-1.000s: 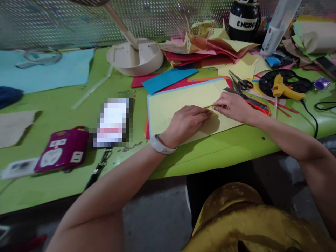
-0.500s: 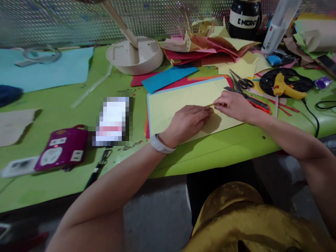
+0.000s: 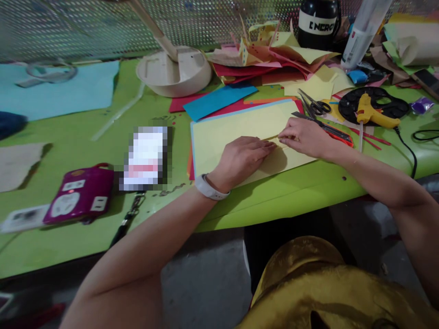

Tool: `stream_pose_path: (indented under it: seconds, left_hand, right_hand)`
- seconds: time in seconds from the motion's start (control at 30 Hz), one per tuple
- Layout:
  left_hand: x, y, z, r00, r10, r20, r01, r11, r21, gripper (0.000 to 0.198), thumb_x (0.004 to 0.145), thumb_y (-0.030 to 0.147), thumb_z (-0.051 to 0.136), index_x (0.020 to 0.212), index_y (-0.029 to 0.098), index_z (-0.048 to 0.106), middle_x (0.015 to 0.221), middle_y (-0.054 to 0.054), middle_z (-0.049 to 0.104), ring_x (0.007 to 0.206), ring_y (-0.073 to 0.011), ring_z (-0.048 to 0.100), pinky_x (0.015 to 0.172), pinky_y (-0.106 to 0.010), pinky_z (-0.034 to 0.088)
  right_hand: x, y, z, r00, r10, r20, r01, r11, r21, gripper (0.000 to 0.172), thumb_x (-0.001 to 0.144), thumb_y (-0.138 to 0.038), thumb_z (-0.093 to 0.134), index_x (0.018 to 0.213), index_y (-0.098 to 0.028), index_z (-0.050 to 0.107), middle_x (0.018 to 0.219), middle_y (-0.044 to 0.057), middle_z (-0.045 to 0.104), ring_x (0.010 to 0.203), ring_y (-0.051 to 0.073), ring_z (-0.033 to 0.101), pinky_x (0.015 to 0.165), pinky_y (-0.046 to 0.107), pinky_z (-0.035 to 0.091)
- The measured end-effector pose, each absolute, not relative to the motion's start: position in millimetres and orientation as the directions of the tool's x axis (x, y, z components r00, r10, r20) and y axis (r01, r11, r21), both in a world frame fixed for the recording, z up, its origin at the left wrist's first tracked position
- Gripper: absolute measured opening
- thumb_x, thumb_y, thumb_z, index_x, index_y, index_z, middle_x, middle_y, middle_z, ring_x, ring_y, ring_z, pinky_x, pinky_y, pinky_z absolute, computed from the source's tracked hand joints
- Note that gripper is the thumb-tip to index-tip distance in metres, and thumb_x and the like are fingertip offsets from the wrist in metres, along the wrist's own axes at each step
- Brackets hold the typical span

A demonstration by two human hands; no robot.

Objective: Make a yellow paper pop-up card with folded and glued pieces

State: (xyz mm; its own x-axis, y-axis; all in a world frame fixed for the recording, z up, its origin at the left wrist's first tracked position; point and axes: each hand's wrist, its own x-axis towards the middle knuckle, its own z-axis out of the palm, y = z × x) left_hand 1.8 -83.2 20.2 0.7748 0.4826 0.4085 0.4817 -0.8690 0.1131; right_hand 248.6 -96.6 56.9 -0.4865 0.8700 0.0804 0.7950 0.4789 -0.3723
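Note:
My left hand [image 3: 244, 157] lies with its fingers stretched out over a stack of coloured paper whose top sheet [image 3: 222, 130] is pale yellow. Its fingertips press on a small yellow paper strip [image 3: 273, 136]. At the strip's right end, my right hand [image 3: 302, 137] is closed in a pinch on it. My fingers hide most of the strip. Blue, red and orange sheet edges show around the stack. Just behind my right hand lie a cutter knife [image 3: 338, 133] with an orange-red part and black-handled scissors [image 3: 318, 107].
A yellow glue gun [image 3: 377, 116] rests on a black palette [image 3: 346, 103] at right. Paper scraps [image 3: 270, 61], a black mug [image 3: 317, 25] and a white lamp base [image 3: 192, 75] stand behind. A phone [image 3: 146, 157] and purple device [image 3: 80, 194] lie left.
Both hands stay almost in place. A little more of the strip shows between my fingertips, and the whole view has shifted slightly.

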Motion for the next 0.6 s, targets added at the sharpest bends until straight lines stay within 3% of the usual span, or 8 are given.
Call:
stream_pose_path:
  seconds: [0.2, 0.43, 0.6]
  left_hand:
    - [3.7, -89.0, 26.1, 0.825, 0.454, 0.336, 0.45, -0.888, 0.097, 0.044, 0.112, 0.028, 0.037, 0.13, 0.02, 0.077, 0.132, -0.01, 0.079, 0.123, -0.0241, 0.075, 0.111, -0.044, 0.06]
    - [2.2, -101.0, 31.5, 0.88, 0.448, 0.157, 0.451, -0.892, 0.015, 0.057, 0.111, 0.05, 0.039, 0.15, 0.013, 0.059, 0.155, -0.016, 0.063, 0.147, -0.0283, 0.058, 0.125, -0.045, 0.045]
    - [-2.0, -97.1, 30.9, 0.902, 0.425, 0.076, 0.421, -0.905, 0.056, 0.065, 0.11, 0.054, 0.039, 0.157, 0.01, 0.049, 0.163, -0.019, 0.053, 0.155, -0.0289, 0.047, 0.131, -0.045, 0.034]
  right_hand:
    - [243.3, -103.6, 70.1, -0.488, 0.873, -0.018, 0.839, 0.463, -0.286, 0.031, 0.107, -0.024, 0.054, 0.117, -0.011, 0.081, 0.116, 0.016, 0.069, 0.106, 0.025, 0.062, 0.082, 0.036, 0.043]
    - [244.7, -111.4, 73.0, -0.573, 0.82, -0.013, 0.811, 0.565, -0.15, 0.027, 0.107, -0.023, 0.053, 0.108, -0.013, 0.078, 0.121, 0.017, 0.068, 0.105, 0.025, 0.06, 0.08, 0.036, 0.045]
    - [244.8, -113.9, 73.2, -0.586, 0.81, -0.012, 0.804, 0.579, -0.137, 0.024, 0.107, -0.02, 0.054, 0.106, -0.013, 0.076, 0.122, 0.017, 0.068, 0.106, 0.024, 0.059, 0.083, 0.037, 0.046]
